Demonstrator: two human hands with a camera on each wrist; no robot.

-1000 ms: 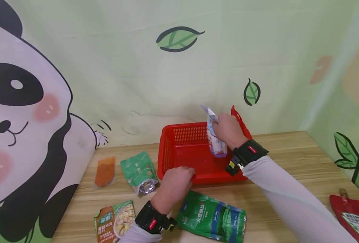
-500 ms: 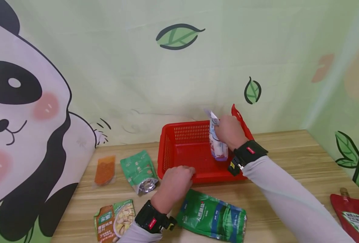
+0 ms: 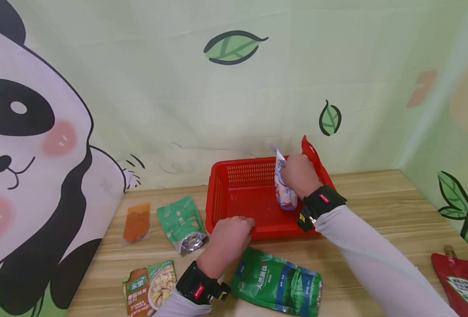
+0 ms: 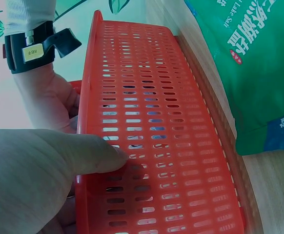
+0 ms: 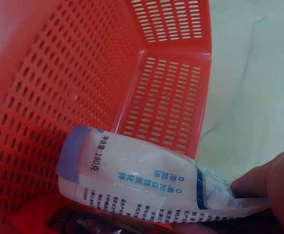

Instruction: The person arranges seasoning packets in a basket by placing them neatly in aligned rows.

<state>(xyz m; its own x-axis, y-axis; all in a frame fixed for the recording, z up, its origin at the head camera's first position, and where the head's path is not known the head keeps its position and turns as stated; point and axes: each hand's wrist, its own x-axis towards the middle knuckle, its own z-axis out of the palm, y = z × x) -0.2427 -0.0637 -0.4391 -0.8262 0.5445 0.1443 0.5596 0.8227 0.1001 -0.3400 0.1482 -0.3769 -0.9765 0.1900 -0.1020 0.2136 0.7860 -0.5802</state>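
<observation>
My left hand (image 3: 230, 237) grips the near rim of a red plastic basket (image 3: 216, 193). In the left wrist view its thumb (image 4: 95, 155) lies against the slotted outer wall, with the other fingers behind the rim. My right hand (image 3: 300, 174) pinches the upper part of a white salt pouch (image 5: 132, 175) with blue print and a purple base. The pouch stands tilted inside the basket, toward its right end. Beside it a red packet (image 3: 312, 152) sticks up over the basket's right end, partly hidden by the right hand.
In front of the basket lies a green salt bag (image 3: 277, 281). To the left are a green pouch (image 3: 182, 222), an orange packet (image 3: 137, 222) and a brown-and-green food packet (image 3: 148, 288). A red Heinz ketchup pouch (image 3: 461, 279) lies at the right. A printed cloth (image 3: 234, 110) hangs behind.
My right hand has moved the salt pouch slightly right and lower in the basket. The left hand has stayed on the rim.
</observation>
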